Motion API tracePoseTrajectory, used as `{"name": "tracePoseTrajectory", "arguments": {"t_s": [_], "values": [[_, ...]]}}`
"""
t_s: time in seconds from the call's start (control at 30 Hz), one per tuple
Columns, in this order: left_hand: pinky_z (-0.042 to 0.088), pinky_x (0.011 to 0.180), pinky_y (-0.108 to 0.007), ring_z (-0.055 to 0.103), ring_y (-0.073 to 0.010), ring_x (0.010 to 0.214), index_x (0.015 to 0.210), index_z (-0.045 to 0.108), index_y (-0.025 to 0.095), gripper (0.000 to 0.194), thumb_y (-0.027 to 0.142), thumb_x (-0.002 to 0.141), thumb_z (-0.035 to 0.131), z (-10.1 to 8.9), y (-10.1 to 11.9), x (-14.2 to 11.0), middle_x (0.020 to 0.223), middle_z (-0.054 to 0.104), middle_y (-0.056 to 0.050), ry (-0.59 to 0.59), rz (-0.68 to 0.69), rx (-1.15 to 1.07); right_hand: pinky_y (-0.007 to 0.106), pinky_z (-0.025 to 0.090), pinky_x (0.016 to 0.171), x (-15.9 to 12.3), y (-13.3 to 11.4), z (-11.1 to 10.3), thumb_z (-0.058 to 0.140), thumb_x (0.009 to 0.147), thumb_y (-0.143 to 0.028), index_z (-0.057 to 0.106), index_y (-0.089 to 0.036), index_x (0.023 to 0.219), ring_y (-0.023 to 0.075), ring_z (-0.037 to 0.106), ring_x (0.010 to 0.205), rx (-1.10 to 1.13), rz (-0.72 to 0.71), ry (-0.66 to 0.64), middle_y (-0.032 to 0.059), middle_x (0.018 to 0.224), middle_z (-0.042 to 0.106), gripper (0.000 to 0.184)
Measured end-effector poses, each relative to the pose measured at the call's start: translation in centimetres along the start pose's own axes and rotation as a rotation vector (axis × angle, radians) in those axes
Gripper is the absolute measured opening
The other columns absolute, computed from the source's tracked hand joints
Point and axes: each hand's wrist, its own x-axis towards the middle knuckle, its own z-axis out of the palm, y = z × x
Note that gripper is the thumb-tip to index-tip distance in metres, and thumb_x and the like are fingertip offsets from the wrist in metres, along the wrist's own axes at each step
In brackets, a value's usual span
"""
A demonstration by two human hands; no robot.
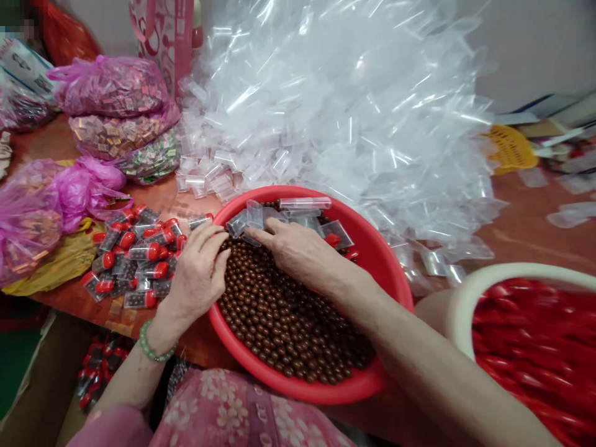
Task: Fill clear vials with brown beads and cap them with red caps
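Observation:
My left hand, wearing a green bead bracelet, rests over the left rim of a red basin. Its fingers are apart and loosely bent, beside a clear plastic sleeve. Small brown balls fill much of the basin. My right hand reaches in from the right, its fingers spread and touching the clear sleeves lying on the balls at the far side; I see nothing firmly gripped there. A longer clear tube and a few red caps lie nearby inside the basin.
Filled clear containers with red caps are heaped left of the basin. Behind it rises a large pile of clear sleeves. A pale tub of red pieces stands right. Pink bags sit at the back left, a yellow basket at the right.

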Motion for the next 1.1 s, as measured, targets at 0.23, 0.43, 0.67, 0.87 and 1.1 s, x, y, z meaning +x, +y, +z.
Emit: {"name": "tracePoseTrajectory", "arguments": {"t_s": [0.23, 0.43, 0.67, 0.87, 1.1], "values": [[0.045, 0.108, -0.049, 0.058, -0.0272, 0.12, 0.117, 0.06, 0.009, 0.03, 0.017, 0.094, 0.043, 1.4, 0.5, -0.4, 0.121, 0.066, -0.016, -0.165, 0.02, 0.124, 0.029, 0.033, 0.055, 2.0, 0.7, -1.4, 0.037, 0.09, -0.003, 0.06, -0.017, 0.112, 0.0177, 0.064, 0.071, 0.02, -0.16, -0.067, 0.0073, 0.088, 0.068, 0.035], [0.033, 0.115, -0.055, 0.051, -0.0344, 0.13, 0.13, 0.051, -0.003, 0.052, 0.036, 0.097, 0.04, 1.3, 2.2, -1.1, 0.134, 0.057, -0.026, -0.342, 0.028, 0.324, 0.03, 0.028, 0.048, 0.9, 0.3, -1.9, 0.039, 0.087, -0.003, 0.062, -0.013, 0.107, 0.0165, 0.059, 0.059, -0.114, -0.178, -0.037, 0.0125, 0.097, 0.064, 0.032], [0.025, 0.117, -0.057, 0.042, -0.0378, 0.138, 0.134, 0.048, -0.006, 0.061, 0.041, 0.098, 0.037, 1.4, 3.2, -1.1, 0.141, 0.05, -0.029, -0.483, 0.027, 0.457, 0.031, 0.045, 0.062, 0.6, -1.0, -0.5, 0.043, 0.085, -0.001, 0.067, -0.007, 0.094, 0.024, 0.067, 0.08, -0.149, -0.256, -0.161, 0.0172, 0.09, 0.068, 0.027], [0.021, 0.117, -0.059, 0.039, -0.0382, 0.139, 0.136, 0.046, -0.007, 0.066, 0.046, 0.097, 0.038, 1.2, 3.2, -0.8, 0.142, 0.048, -0.03, -0.531, 0.033, 0.449, 0.028, 0.048, 0.07, 0.7, 0.1, 0.4, 0.048, 0.077, -0.001, 0.065, -0.009, 0.098, 0.0181, 0.063, 0.077, 0.231, -0.306, -0.184, 0.0118, 0.093, 0.068, 0.028], [0.023, 0.117, -0.06, 0.043, -0.0367, 0.137, 0.137, 0.044, -0.003, 0.07, 0.053, 0.097, 0.033, 1.0, 2.7, -1.0, 0.139, 0.053, -0.026, -0.433, 0.036, 0.29, 0.037, 0.047, 0.094, -0.7, 1.2, 1.1, 0.058, 0.081, -0.016, 0.059, -0.013, 0.118, 0.0204, 0.061, 0.105, 0.918, -0.268, -0.115, 0.0092, 0.114, 0.066, 0.038]]}}
